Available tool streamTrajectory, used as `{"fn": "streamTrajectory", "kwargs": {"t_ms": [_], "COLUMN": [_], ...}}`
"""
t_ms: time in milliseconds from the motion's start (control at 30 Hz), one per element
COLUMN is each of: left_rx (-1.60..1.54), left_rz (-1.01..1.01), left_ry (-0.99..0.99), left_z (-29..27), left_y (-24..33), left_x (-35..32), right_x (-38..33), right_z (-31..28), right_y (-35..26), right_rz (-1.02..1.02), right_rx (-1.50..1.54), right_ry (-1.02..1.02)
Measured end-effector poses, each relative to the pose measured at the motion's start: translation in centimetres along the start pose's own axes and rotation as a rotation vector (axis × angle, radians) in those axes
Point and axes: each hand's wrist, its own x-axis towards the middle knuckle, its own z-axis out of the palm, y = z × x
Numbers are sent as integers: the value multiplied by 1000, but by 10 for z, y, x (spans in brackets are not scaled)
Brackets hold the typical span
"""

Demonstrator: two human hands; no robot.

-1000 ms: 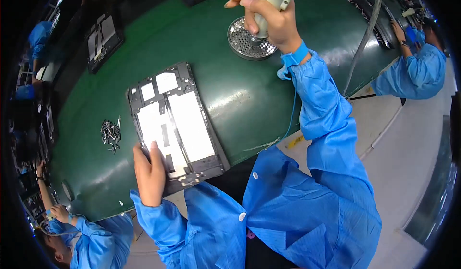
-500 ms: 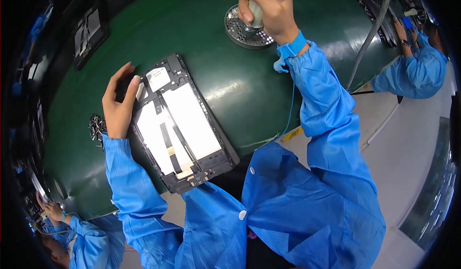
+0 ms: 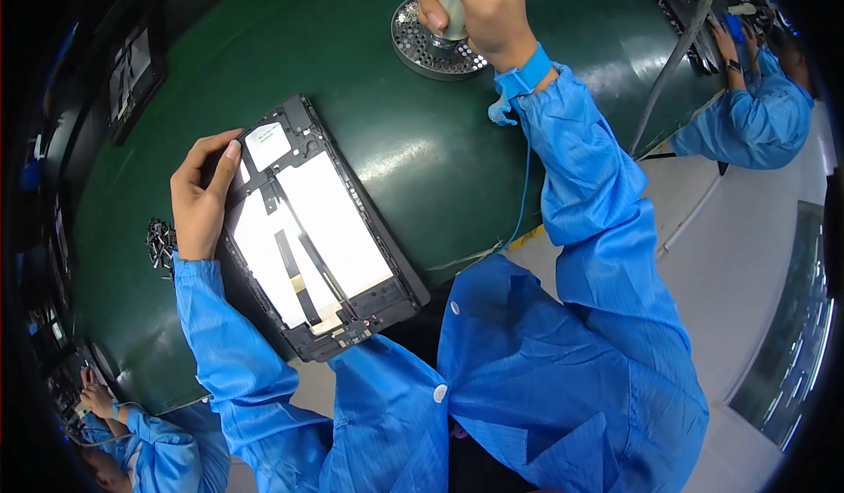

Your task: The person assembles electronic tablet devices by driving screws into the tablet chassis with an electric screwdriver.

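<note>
An opened tablet (image 3: 356,229) with a black frame and bright white inner panels lies tilted, its near end over the table's edge. My left hand (image 3: 199,196) grips its upper left edge, the thumb on top and the fingers around the side. At the top of the view, my right hand (image 3: 492,20) is wrapped around a pale electric screwdriver (image 3: 454,11), partly cut off by the frame. The tool's lower end reaches into a round metal screw dish (image 3: 413,46) covered with small holes. A blue strap (image 3: 525,73) circles my right wrist.
Small dark parts (image 3: 161,245) lie piled left of my left sleeve on the green table (image 3: 378,141). Another opened device (image 3: 134,80) stands at far left. A grey cable (image 3: 673,62) hangs at right. Co-workers in blue sit at right (image 3: 747,119) and lower left (image 3: 171,445).
My left hand's fingers have closed from a spread pose onto the tablet's edge. The whole scene sits slightly farther left in the picture. My right hand keeps the screwdriver at the dish.
</note>
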Motion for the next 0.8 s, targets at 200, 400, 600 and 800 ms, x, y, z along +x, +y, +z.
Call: {"fn": "streamTrajectory", "kwargs": {"t_ms": [200,400,600,800], "left_rx": [46,189,100,165], "left_rz": [122,116,76,64], "left_ry": [68,193,322,483], "left_z": [-1,8,5,14], "left_y": [-7,5,6,15], "left_x": [-1,-5,-17,-82], "right_x": [1,2,2,8], "right_z": [-2,-5,-2,-19], "right_y": [2,2,5,15], "right_rz": [-9,-24,-21,-383], "right_rx": [34,18,-30,-47], "right_ry": [-4,-2,21,-79]}}
